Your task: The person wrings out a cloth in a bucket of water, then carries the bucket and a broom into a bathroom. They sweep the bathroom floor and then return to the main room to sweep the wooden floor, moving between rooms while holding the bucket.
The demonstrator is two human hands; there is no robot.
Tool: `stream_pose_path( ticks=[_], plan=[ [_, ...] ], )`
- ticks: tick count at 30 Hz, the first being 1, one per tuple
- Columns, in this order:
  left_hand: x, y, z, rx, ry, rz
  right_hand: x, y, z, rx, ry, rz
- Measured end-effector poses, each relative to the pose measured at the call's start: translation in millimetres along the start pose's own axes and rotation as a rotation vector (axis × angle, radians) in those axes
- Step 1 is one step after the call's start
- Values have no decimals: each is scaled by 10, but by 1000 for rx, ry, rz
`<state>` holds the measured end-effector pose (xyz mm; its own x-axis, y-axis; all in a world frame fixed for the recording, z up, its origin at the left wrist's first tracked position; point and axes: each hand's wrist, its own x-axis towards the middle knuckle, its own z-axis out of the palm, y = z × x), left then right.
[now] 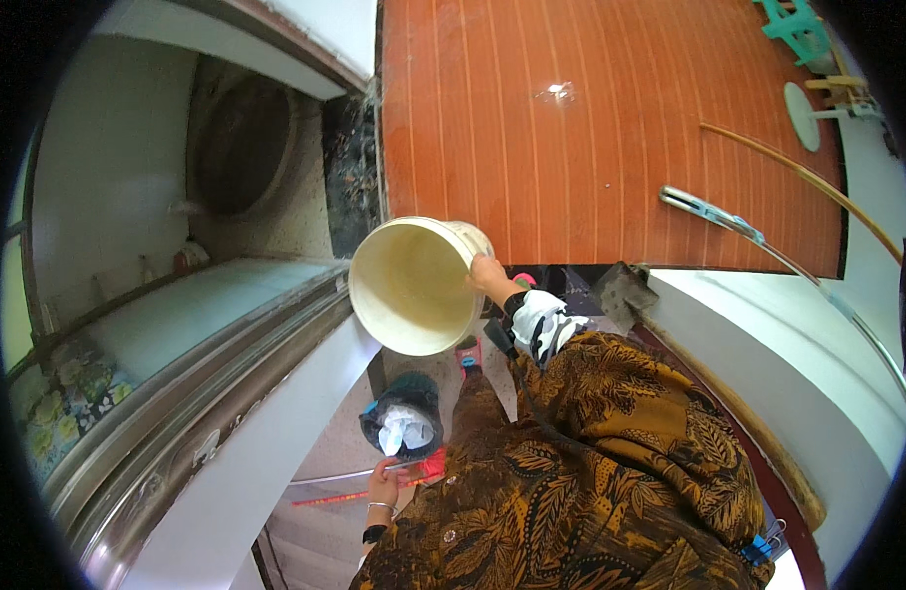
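Observation:
My right hand [488, 274] grips the side of a cream-white plastic bucket [409, 287] near its rim. The bucket is tilted, its round mouth facing me, and its pale inside shows no contents. Down at the lower left, my left hand [384, 487] is beside a thin metal rod [327, 478] and a red-and-yellow stick [335, 499]; whether its fingers close on either is unclear. Just above that hand stands a black waste bin [423, 391] with crumpled white material [405, 428] inside. A pink shoe [468, 355] shows below the bucket.
A reddish-brown striped panel [534, 162] spans the top. A metal-framed window sill [217, 420] runs along the left. To the right are a shovel [626, 295] with a wooden handle [748, 428], a bent metal tube [800, 276], a cane [785, 162] and a green plastic item [796, 29].

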<state>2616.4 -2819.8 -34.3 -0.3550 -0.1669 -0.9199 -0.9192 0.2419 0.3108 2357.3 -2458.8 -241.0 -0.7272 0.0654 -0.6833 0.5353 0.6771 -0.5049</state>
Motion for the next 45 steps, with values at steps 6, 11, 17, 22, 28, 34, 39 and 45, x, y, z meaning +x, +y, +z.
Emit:
stream_pose_path(
  ticks=[6,11,17,22,28,34,39,45],
  plan=[
    [-170,-36,61,91,3,-17,210,79,48,-154,-60,-102],
    [-55,46,20,8,-8,17,172,237,-247,-210,-1,-111],
    [381,553,-69,75,-6,91,-209,707,-759,-197,323,1],
    [880,1603,198,109,-30,168,-368,991,-1423,-18,412,191],
    [1331,3272,597,220,-152,285,-448,1756,-2158,530,652,359],
    [1591,4413,390,273,-114,316,-668,1309,-2797,1069,850,770],
    [2253,5999,843,303,-191,421,-944,2805,-3135,779,809,606],
    [2697,7917,1063,401,-117,632,-601,2012,-3614,339,745,536]
  ],
)
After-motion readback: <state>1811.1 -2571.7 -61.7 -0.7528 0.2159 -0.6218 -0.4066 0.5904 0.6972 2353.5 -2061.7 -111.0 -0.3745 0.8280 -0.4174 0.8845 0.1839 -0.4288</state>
